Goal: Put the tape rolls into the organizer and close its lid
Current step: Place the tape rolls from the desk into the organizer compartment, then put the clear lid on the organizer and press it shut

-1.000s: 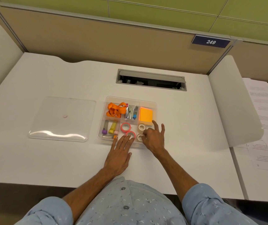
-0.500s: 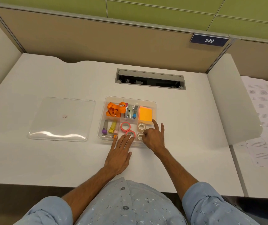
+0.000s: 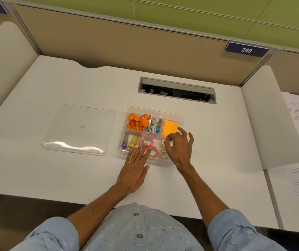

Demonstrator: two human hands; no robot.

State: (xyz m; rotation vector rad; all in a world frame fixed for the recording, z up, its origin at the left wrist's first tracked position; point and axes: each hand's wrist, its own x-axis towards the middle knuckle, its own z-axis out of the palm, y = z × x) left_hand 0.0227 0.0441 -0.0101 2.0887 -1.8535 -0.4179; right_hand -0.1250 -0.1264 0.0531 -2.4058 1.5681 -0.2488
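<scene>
Clear plastic forms the shallow divided organizer tray point(image 3: 180, 118) on the white desk point(image 3: 72, 84), and its flat transparent lid point(image 3: 80, 129) lies on the desk well off to the left of the left hand's fingers point(image 3: 141, 152). The left hand point(image 3: 133, 171) rests palm-down at the tray's near edge, fingers straight and slightly spread, their tips touching the rims of two pink-edged tape rolls point(image 3: 147, 141) that lie flat in the middle near compartment. The right hand point(image 3: 180, 149) hovers over the right near compartment with its fingers point(image 3: 186, 134) loosely curled and apart, gripping nothing that I can make out. Two beige tape rolls point(image 3: 163, 154) lie there, one just left of the right wrist, the other mostly hidden under the curled fingertips. Beyond the right fingers sits an orange sticky-note pad point(image 3: 170, 127). Beyond the left fingers are an orange lanyard point(image 3: 137, 121), a metal stapler point(image 3: 153, 125), and purple and yellow capped markers point(image 3: 129, 142).
</scene>
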